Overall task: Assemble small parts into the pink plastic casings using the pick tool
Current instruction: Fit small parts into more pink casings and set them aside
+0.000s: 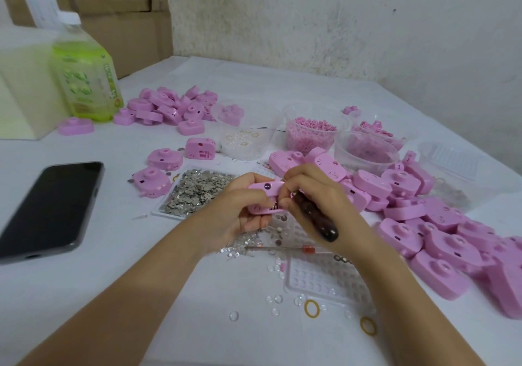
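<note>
My left hand grips a pink plastic casing above the table's middle. My right hand holds the pick tool, its dark handle pointing back toward me and its tip at the casing's edge. A flat tray of small metal parts lies just left of my hands. Loose clear lenses and metal bits are scattered below them. A big pile of pink casings fills the right side, and another pile sits farther back on the left.
A black phone lies at the left. A green bottle stands at the back left beside a pale box. Clear tubs hold pink beads, rings and pink parts. A thin red-tipped tool and a clear moulded tray lie near me.
</note>
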